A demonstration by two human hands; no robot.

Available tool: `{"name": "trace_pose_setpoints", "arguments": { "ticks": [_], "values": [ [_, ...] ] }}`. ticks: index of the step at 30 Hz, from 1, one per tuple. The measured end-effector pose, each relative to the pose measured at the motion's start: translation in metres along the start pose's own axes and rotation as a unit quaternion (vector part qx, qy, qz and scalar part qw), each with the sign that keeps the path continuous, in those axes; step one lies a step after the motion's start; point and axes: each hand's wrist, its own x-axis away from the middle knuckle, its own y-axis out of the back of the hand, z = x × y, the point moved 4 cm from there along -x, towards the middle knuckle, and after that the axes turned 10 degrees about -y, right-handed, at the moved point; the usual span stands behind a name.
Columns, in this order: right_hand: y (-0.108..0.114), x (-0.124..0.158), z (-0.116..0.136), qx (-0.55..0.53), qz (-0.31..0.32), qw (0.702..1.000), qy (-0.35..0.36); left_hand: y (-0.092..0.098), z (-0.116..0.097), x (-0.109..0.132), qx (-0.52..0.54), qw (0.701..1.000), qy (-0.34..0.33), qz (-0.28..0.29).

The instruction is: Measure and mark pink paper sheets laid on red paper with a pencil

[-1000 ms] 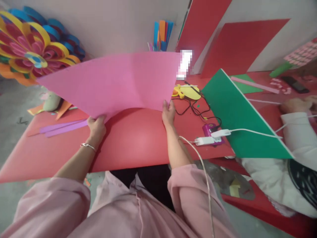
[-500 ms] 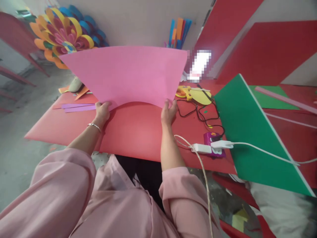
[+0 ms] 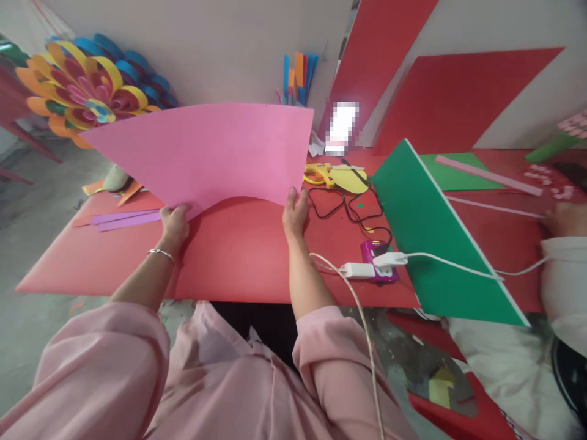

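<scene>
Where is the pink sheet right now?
In the head view, the pink sheet is left of centre, curved over the red table, its lower edge held by the left hand and right hand.

We cannot read the bright pixelated patch (image 3: 342,127) at one o'clock. The pink sheet (image 3: 206,156) at ten hides part of the desk (image 3: 233,256) from us. At three, we see a co-worker's hand (image 3: 567,219) only blurred, the sleeve (image 3: 565,275) cut off by the edge.

Head-worn camera, single: close above the hands (image 3: 175,225), facing forward and down across the bench (image 3: 233,260) to the wall (image 3: 220,49).
</scene>
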Motion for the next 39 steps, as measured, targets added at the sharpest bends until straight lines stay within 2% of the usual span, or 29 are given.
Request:
{"name": "trace_pose_setpoints", "arguments": {
  "ticks": [6, 10, 15, 20, 24, 29, 39],
  "values": [
    [-0.004, -0.011, -0.007, 0.027, -0.034, 0.998, 0.038, -0.002, 0.0, -0.001, -0.006, 1.0, -0.006, -0.011],
    [0.005, -0.011, -0.009, 0.013, -0.028, 0.999, 0.041, 0.001, -0.004, -0.001, -0.012, 1.0, -0.002, 0.001],
    [0.022, -0.002, -0.005, -0.012, -0.004, 0.999, 0.041, 0.026, -0.011, 0.009, -0.009, 0.999, 0.025, 0.031],
    [0.029, 0.003, -0.001, -0.047, 0.015, 0.998, 0.034, 0.047, -0.018, 0.019, 0.027, 0.996, 0.063, 0.054],
    [0.032, 0.007, 0.002, -0.06, 0.03, 0.998, 0.018, 0.044, -0.023, 0.021, 0.074, 0.992, 0.08, 0.061],
    [0.036, 0.014, 0.009, -0.062, 0.031, 0.997, 0.026, 0.04, -0.026, 0.02, 0.11, 0.99, 0.071, 0.059],
    [0.037, 0.015, 0.019, -0.008, 0.002, 1.0, 0.027, 0.038, -0.024, 0.025, 0.099, 0.989, 0.068, 0.089]
  ]
}}
